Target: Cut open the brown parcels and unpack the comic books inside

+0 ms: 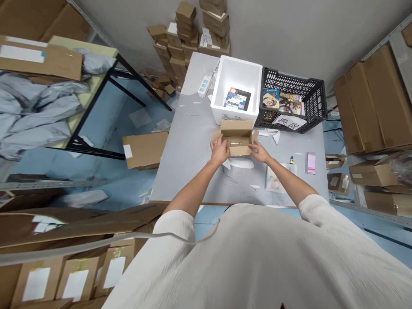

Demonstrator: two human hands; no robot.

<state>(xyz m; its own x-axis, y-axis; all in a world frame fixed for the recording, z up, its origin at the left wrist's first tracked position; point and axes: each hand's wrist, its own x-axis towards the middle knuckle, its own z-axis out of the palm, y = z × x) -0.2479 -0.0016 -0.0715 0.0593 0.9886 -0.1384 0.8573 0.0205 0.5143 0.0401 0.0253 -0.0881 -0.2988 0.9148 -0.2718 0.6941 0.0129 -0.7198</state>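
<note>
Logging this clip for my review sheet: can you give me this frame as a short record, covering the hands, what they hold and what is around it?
setting: grey table, stacked cartons behind it
left hand: fingers curled over the left side of the cardboard box
right hand: gripping the box's right flap
box state: small, open, flaps up, resting on the table
behind the box: white foam box holding a booklet; black crate beside it, holding books
also on table: power strip, paper scraps

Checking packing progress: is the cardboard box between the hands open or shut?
Open. The box has its back flap raised and its inside shows between left hand and right hand.
</note>
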